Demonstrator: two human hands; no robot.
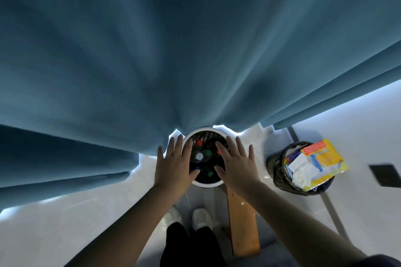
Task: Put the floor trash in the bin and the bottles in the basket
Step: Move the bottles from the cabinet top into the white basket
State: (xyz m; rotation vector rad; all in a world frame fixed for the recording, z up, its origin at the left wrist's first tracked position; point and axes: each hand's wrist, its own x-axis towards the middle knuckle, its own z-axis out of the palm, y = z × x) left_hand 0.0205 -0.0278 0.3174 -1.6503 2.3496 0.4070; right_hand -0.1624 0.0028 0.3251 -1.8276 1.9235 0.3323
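A round white-rimmed basket (206,183) stands on the floor below me, at the foot of the curtain. Several bottles stand upright in it, seen as caps: red (199,142), green (207,152), white (199,156). My left hand (173,163) hovers over the basket's left side with fingers spread and straight, holding nothing. My right hand (236,163) is spread flat over its right side, also holding nothing. To the right stands a black bin (275,167) stuffed with trash, a yellow package (323,158) and crumpled white paper on top.
A heavy blue curtain (195,50) fills the upper view and hangs down to the floor behind the basket. A wooden plank (243,223) lies on the white floor right of my white shoes (201,218). A dark square (386,174) sits at the far right.
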